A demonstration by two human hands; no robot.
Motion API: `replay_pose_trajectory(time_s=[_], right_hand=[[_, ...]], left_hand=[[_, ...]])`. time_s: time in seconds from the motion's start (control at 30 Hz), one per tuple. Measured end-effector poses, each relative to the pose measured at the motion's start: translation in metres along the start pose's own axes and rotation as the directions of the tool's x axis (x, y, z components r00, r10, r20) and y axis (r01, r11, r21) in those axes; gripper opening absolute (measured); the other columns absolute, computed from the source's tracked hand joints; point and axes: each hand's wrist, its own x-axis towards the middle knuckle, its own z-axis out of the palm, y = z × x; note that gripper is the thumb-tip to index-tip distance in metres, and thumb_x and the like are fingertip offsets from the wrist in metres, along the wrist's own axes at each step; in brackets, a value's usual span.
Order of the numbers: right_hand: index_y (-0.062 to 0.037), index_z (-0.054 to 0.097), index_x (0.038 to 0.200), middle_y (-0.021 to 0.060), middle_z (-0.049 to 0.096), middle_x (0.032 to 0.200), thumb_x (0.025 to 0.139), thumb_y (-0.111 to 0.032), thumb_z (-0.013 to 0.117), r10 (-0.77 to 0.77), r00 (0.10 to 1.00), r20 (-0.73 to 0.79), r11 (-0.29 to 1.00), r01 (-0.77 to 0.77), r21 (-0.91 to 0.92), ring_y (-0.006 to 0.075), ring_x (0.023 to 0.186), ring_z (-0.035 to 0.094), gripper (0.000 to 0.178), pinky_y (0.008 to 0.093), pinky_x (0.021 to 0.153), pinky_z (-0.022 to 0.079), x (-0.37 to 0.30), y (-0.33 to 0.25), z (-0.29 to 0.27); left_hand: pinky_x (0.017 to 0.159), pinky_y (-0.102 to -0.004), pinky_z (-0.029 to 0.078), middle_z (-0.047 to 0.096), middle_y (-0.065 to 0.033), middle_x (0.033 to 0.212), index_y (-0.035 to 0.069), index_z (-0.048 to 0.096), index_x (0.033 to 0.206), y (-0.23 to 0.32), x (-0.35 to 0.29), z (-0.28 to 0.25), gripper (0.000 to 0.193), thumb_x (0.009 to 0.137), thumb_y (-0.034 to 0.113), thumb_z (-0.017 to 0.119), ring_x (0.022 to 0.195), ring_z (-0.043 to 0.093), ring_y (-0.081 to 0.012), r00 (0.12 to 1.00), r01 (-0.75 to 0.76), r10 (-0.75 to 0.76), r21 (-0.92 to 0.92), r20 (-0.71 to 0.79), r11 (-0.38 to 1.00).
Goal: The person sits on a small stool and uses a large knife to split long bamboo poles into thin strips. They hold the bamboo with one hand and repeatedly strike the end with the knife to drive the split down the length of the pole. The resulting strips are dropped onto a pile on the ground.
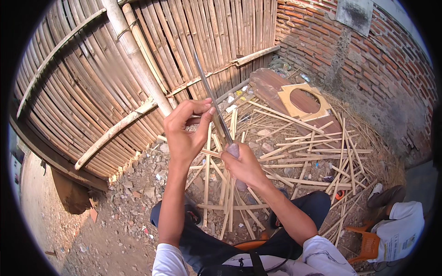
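Right hand point(244, 164) with a closed grip on a knife point(234, 149), left hand point(185, 131) at its blade point(202, 75), grip there unclear

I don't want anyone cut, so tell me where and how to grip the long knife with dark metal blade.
The knife is likely best gripped by its pale handle, from the near right, as the right hand does: its dark metal blade slants up and away.

Print point(398, 246) on the white shirt point(409, 217) at far right is unreadable
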Motion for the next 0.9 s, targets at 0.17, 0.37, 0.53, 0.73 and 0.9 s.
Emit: replay_pose_trajectory(time_s=[0.17, 0.37, 0.53, 0.73, 0.9], right_hand=[[0.0025, 0.058, 0.087, 0.0081, 0.059, 0.066, 0.090, -0.013, 0.060, -0.003, 0.999, -0.042, 0.995, -0.001, -0.098, 0.0177, 0.055, 0.059, 0.016, 0.0348, 0.051, 0.044, -0.003, 0.024, -0.004], [0.0025, 0.057, 0.086, 0.0075, 0.059, 0.066, 0.089, -0.014, 0.060, 0.045, 0.999, -0.029, 0.999, -0.046, -0.019, 0.0164, 0.051, 0.057, 0.017, 0.0343, 0.047, 0.044, 0.000, 0.020, -0.003], [-0.0053, 0.052, 0.087, -0.0013, 0.049, 0.060, 0.092, -0.012, 0.060, 0.193, 0.968, 0.164, 0.947, -0.227, 0.228, 0.0088, 0.044, 0.045, 0.012, 0.0274, 0.040, 0.035, -0.003, 0.011, -0.008], [-0.0097, 0.051, 0.086, -0.0056, 0.043, 0.058, 0.096, -0.017, 0.065, 0.256, 0.898, 0.358, 0.747, -0.419, 0.516, 0.0043, 0.042, 0.035, 0.019, 0.0240, 0.038, 0.028, -0.006, 0.007, -0.026], [-0.0084, 0.052, 0.084, -0.0046, 0.045, 0.059, 0.098, -0.020, 0.064, 0.191, 0.962, 0.194, 0.902, -0.250, 0.351, 0.0043, 0.042, 0.036, 0.022, 0.0242, 0.038, 0.028, -0.017, -0.011, -0.015]], left_hand=[[0.070, -0.0267, 0.062, 0.075, -0.0150, 0.093, -0.004, 0.072, 0.089, 0.001, 0.002, 0.004, 0.006, 0.084, -0.005, 0.075, 0.091, 0.075, -0.0206, 1.000, -0.012, 0.012, -0.027, -0.008, 1.000], [0.070, -0.0274, 0.063, 0.074, -0.0151, 0.094, -0.003, 0.072, 0.089, 0.000, -0.002, 0.002, 0.005, 0.085, -0.004, 0.075, 0.091, 0.075, -0.0200, 1.000, -0.016, 0.016, -0.027, 0.012, 1.000], [0.074, -0.0278, 0.063, 0.074, -0.0164, 0.097, -0.005, 0.071, 0.088, 0.006, -0.002, -0.002, 0.006, 0.084, -0.005, 0.075, 0.090, 0.075, -0.0202, 1.000, 0.021, -0.022, -0.040, -0.005, 0.999], [0.073, -0.0272, 0.063, 0.073, -0.0146, 0.103, -0.004, 0.069, 0.093, 0.005, -0.004, 0.003, 0.011, 0.084, -0.004, 0.075, 0.089, 0.074, -0.0187, 0.998, -0.040, 0.043, -0.078, 0.038, 0.996], [0.068, -0.0266, 0.062, 0.075, -0.0124, 0.102, -0.002, 0.070, 0.093, 0.002, -0.002, 0.003, 0.014, 0.082, -0.003, 0.079, 0.088, 0.074, -0.0176, 0.997, 0.020, -0.015, -0.069, 0.079, 0.997]])
